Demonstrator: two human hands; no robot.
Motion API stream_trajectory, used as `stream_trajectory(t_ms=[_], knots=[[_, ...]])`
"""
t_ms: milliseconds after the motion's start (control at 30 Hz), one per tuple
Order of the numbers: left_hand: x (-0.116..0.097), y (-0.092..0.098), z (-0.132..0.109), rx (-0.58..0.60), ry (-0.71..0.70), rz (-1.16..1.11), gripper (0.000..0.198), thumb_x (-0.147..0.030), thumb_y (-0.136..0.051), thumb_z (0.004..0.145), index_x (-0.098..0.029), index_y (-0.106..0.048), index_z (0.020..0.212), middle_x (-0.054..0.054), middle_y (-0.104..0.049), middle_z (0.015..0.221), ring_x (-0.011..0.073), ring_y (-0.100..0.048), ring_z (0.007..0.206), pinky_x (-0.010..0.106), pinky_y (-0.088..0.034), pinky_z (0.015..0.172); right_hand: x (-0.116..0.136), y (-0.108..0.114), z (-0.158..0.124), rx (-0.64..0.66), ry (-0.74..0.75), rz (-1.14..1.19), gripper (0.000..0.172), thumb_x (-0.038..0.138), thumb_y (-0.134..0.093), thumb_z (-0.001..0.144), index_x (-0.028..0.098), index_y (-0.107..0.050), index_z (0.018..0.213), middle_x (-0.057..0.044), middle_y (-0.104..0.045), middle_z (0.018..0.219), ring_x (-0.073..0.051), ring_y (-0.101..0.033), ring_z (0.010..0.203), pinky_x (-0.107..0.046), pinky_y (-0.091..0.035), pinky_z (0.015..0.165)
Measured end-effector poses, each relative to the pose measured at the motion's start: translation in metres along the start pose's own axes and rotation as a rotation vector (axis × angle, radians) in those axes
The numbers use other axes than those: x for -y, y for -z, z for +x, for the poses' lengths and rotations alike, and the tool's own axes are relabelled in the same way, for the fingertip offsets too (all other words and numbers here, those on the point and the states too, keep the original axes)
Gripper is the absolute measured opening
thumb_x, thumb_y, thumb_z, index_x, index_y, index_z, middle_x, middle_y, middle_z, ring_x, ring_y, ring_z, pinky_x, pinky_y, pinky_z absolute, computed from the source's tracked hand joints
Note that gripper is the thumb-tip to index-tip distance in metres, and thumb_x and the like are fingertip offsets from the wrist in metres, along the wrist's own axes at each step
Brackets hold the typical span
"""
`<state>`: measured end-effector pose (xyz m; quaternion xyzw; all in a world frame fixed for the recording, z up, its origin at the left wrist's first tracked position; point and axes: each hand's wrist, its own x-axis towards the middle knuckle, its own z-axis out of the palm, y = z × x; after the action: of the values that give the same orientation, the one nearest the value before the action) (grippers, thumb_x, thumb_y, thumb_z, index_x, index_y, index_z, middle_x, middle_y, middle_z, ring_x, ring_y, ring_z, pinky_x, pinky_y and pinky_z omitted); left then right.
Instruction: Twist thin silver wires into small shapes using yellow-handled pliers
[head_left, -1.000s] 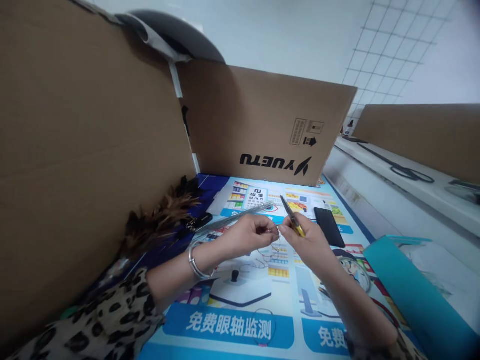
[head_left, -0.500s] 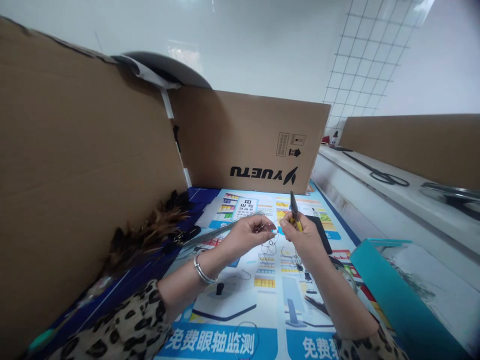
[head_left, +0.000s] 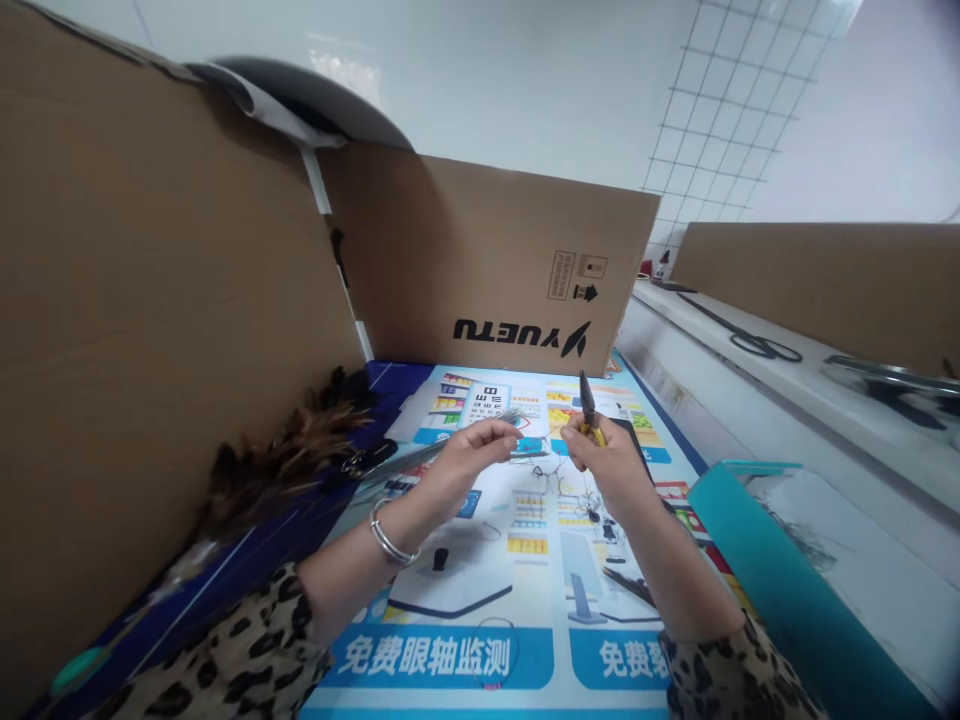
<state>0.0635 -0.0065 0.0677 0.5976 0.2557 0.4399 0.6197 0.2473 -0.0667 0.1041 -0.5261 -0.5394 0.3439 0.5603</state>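
Observation:
My right hand (head_left: 609, 465) is closed around pliers (head_left: 587, 400) with yellow handles and dark jaws that point up and away. To its left, my left hand (head_left: 476, 455) hovers over the table with thumb and fingers drawn together; anything between the fingertips is too fine to make out. A bundle of straight thin wires (head_left: 409, 462) lies under and behind the left hand. On the printed sheet between and below the hands lie bent wire pieces (head_left: 553, 482) and small dark bits (head_left: 594, 516).
Cardboard panels (head_left: 495, 250) wall the left and back. Brown feathers (head_left: 292, 450) lie at left. A dark-tipped tool (head_left: 628, 582), a small black spool (head_left: 440, 560) and a wire loop (head_left: 495, 650) lie nearer me. A teal box (head_left: 757, 540) stands right; scissors (head_left: 765, 345) rest on the ledge.
My left hand has moved left, away from the right hand, so the gap between them is wider. The right hand still grips the pliers. The view has shifted slightly.

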Motion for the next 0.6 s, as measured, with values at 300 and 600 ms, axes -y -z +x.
stream_trajectory(t_ms=[300,600], knots=[[0.001,-0.003,-0.014,0.11,0.053,-0.069,0.021,-0.027,-0.064,0.076,-0.017,-0.064,0.096,0.005,-0.062,0.097,0.0166,-0.054,0.092,0.033,-0.04,0.085,-0.003,-0.014,-0.003,0.164,-0.071,-0.044,0.019,0.035,-0.06,0.075,0.018,-0.05,0.075,0.007,-0.039,0.053,-0.008,-0.033,0.049,-0.023,-0.028,0.049],[0.01,0.0,-0.021,0.099,0.098,-0.097,0.014,-0.025,-0.065,0.075,-0.015,-0.065,0.085,0.002,-0.061,0.081,0.0117,-0.051,0.073,0.027,-0.039,0.071,-0.01,-0.026,-0.005,0.122,-0.099,-0.087,0.022,0.037,-0.061,0.071,0.018,-0.05,0.07,0.007,-0.04,0.054,-0.008,-0.032,0.049,-0.023,-0.028,0.049]])
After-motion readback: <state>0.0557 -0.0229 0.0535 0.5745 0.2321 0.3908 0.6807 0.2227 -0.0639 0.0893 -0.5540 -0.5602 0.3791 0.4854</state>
